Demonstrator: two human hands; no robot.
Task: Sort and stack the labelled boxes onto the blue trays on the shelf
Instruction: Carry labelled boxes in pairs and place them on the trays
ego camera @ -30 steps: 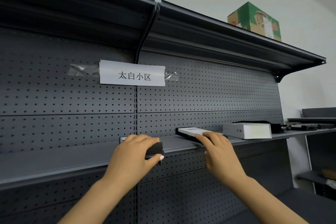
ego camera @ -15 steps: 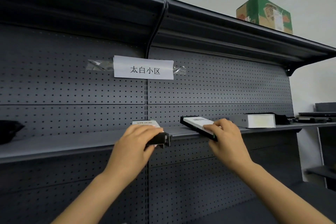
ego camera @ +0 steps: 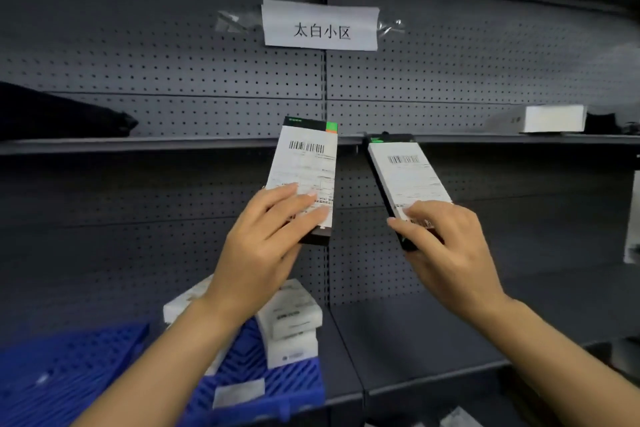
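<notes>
**Matt metal, paper labels, moulded plastic**

Dark grey painted metal on the shelf [ego camera: 173,146], matt, smooth along the front lip. Perforated sheet metal behind it, the pegboard back panel [ego camera: 173,80], dotted with even rows of holes, dull in finish. White paper for the sign [ego camera: 320,29], held at both ends with clear glossy tape [ego camera: 391,26]. Black card on the left box [ego camera: 304,177] and the right box [ego camera: 405,180], each faced with a white printed paper label, smooth, slightly sheened. Blue moulded plastic for the tray [ego camera: 277,388], ribbed and slotted, faintly glossy. White card on the stacked boxes [ego camera: 291,326], smooth and matt. Soft black cloth-like bag [ego camera: 52,114] at far left.
</notes>
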